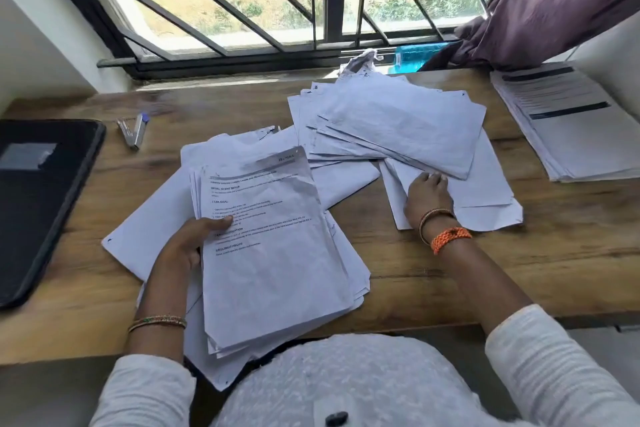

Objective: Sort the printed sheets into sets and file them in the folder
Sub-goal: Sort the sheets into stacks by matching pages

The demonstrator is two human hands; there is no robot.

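My left hand [188, 243] grips the left edge of a thick stack of printed sheets [273, 260], thumb on the top page, near the table's front edge. More loose white sheets [156, 229] lie under it. My right hand [427, 196] rests flat on a loose sheet [481, 204] at the middle right, its fingertips at the edge of a fanned pile of blank-side-up sheets [401, 125]. A neat pile of printed sheets [568, 135] lies at the far right. The black folder [38, 201] lies closed at the left edge of the table.
A stapler [133, 130] lies on the wooden table [519, 270] beside the folder. A barred window [242, 10] runs along the back, with a purple curtain [554, 3] hanging over the back right corner and a blue packet [419, 57] on the sill.
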